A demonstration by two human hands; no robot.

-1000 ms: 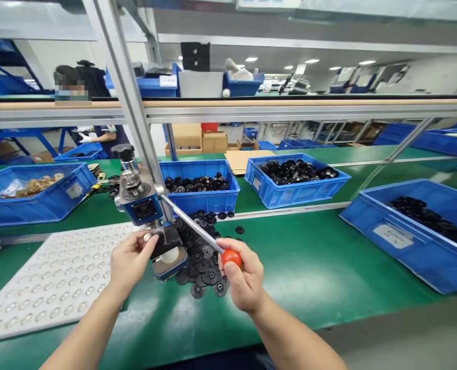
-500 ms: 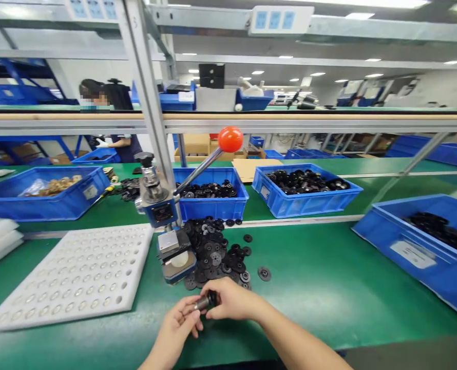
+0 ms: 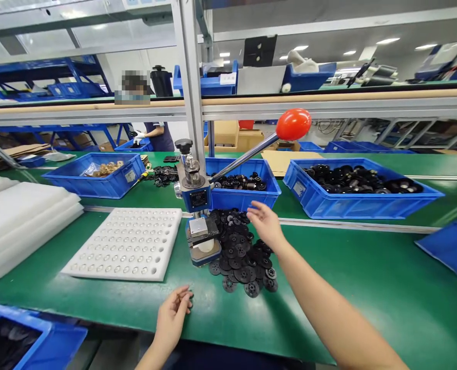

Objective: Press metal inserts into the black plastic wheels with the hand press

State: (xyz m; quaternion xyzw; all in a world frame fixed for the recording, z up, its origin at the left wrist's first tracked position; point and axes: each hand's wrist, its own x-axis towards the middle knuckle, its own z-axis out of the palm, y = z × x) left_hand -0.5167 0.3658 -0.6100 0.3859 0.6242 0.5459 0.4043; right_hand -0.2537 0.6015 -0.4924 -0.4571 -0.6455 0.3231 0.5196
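Observation:
My left hand (image 3: pixel 172 312) hovers low over the green bench top, fingers loosely curled and a little apart, with no part visible in it. My right hand (image 3: pixel 266 227) is raised at the right of a heap of black discs (image 3: pixel 246 275), just in front of the middle blue bin (image 3: pixel 247 199). Its fingers are apart and nothing shows in them. Left of the heap stands a small hand press (image 3: pixel 198 199), its lever with a red ball knob (image 3: pixel 293 124) slanting up to the right. A white foam tray (image 3: pixel 116 275) with rows of round metal-looking pieces lies left of the press.
Another blue bin (image 3: pixel 363 205) of dark parts stands at the back right, and a blue bin (image 3: pixel 86 185) of tan pieces at the back left. White foam sheets (image 3: pixel 28 216) are stacked at far left. A metal post (image 3: pixel 189 77) rises behind the press. A co-worker (image 3: pixel 159 136) is beyond.
The dark part with a metal shaft, held between both hands before, is no longer visible. My right hand has moved up and away toward the middle bin. The view has shifted left.

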